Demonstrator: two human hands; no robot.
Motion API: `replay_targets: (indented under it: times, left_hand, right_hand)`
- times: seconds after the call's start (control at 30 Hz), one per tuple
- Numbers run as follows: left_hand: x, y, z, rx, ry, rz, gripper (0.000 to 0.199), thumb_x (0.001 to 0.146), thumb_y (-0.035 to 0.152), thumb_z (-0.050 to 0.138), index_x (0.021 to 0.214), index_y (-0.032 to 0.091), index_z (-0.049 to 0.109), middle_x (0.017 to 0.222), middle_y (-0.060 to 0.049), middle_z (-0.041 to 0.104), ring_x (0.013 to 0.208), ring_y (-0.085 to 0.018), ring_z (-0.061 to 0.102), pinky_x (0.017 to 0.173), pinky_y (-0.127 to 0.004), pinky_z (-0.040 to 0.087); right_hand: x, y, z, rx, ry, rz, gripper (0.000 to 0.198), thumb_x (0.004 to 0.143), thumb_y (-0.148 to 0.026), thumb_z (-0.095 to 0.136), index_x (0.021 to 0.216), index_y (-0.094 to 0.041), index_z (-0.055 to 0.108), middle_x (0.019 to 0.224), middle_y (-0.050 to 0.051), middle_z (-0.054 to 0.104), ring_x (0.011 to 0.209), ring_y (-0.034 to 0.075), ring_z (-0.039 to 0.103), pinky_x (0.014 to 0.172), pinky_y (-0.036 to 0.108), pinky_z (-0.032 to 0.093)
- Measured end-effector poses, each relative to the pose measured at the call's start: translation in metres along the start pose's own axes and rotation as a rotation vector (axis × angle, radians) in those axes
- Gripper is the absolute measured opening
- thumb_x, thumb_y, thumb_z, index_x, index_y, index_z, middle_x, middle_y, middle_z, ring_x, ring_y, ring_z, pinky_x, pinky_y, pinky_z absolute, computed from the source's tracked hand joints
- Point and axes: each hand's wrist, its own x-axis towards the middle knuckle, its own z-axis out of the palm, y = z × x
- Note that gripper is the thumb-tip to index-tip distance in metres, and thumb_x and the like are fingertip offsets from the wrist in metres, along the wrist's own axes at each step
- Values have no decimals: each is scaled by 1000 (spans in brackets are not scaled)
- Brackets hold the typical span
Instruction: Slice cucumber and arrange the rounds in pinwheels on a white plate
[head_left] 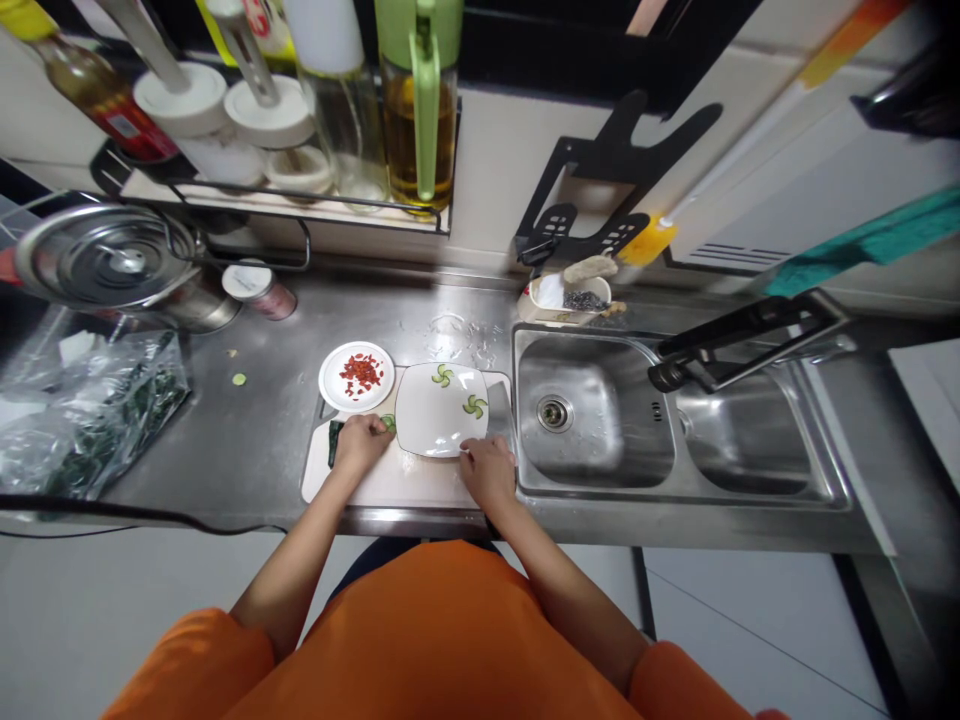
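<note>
A white squarish plate (439,420) rests on a pale cutting board (420,490), with two swirls of green slices (474,405), apparently cucumber, near its upper and right edges. My left hand (361,444) is closed in a pinch at thin green cucumber slices (388,424) beside the plate's left edge. At the lower right corner, my right hand (489,470) has curled fingers on the plate's rim. A dark green cucumber piece (334,442) lies left of my left hand. Above it, a round white plate (328,378) bears chopped red pieces (361,374).
A flat grey blade-like shape (501,405) lies between plate and sink (600,420). Leftward are a loose green slice (239,379), a plastic bag of greens (135,410), a lidded pot (112,260) and a small jar (262,290). Bottles stand on a rack (300,205) above.
</note>
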Motion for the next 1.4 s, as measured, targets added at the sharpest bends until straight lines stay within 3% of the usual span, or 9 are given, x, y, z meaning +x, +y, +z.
replay_targets:
  times: [0.2, 0.37, 0.5, 0.67, 0.8, 1.0, 1.17, 1.4]
  left_hand:
    - [-11, 6, -11, -78, 4, 25, 17, 68, 36, 60, 66, 19, 60, 71, 0, 63, 67, -14, 54, 64, -24, 40]
    - [-23, 25, -16, -278, -136, 103, 18, 71, 37, 59, 71, 19, 59, 61, 4, 58, 56, -11, 50, 57, -22, 38]
    - [-24, 45, -9, -349, -226, 197, 16, 71, 35, 59, 70, 19, 59, 65, 2, 61, 59, -11, 52, 57, -22, 40]
    - [-19, 54, 3, -401, -274, 218, 14, 71, 33, 61, 72, 19, 61, 65, 2, 63, 59, -12, 55, 58, -23, 43]
    - [-14, 55, 9, -367, -255, 271, 13, 73, 27, 59, 82, 19, 65, 74, 0, 67, 66, -13, 59, 65, -24, 46]
    - [0, 54, 22, -162, -162, 589, 15, 81, 19, 51, 83, 19, 66, 85, -4, 67, 83, -16, 61, 79, -28, 48]
    - [4, 44, 34, -94, -146, 853, 22, 89, 22, 44, 93, 18, 65, 100, -9, 64, 99, -18, 57, 89, -32, 46]
    - [-1, 35, 38, 18, -92, 952, 24, 90, 20, 43, 95, 17, 65, 95, -10, 63, 96, -19, 56, 84, -35, 48]
  right_hand:
    - [6, -4, 5, 68, 9, -75, 19, 87, -21, 48, 94, -21, 66, 85, 4, 65, 94, 21, 47, 75, 30, 30]
    - [21, -13, 13, 190, 56, -309, 23, 85, -17, 50, 102, -19, 66, 94, 6, 65, 92, 19, 50, 88, 32, 32]
    - [31, -19, 16, 293, 61, -349, 23, 85, -19, 51, 103, -21, 65, 97, 5, 66, 95, 18, 52, 89, 33, 32]
    - [34, -14, 15, 393, 19, -212, 12, 83, -23, 56, 84, -21, 68, 84, 2, 68, 90, 17, 55, 86, 30, 35]
    - [36, -8, 15, 556, -32, -23, 13, 80, -27, 56, 77, -20, 67, 77, 0, 68, 77, 14, 58, 73, 24, 40]
    - [41, -7, 15, 694, -165, 220, 17, 77, -25, 52, 66, -19, 63, 61, -2, 66, 51, 10, 56, 56, 20, 41]
    - [45, -9, 18, 596, -263, 298, 22, 77, -22, 50, 58, -18, 61, 51, -2, 63, 41, 8, 53, 52, 18, 40]
    - [48, -12, 20, 374, -330, 291, 25, 78, -25, 52, 58, -17, 63, 50, 1, 62, 46, 11, 56, 55, 21, 39]
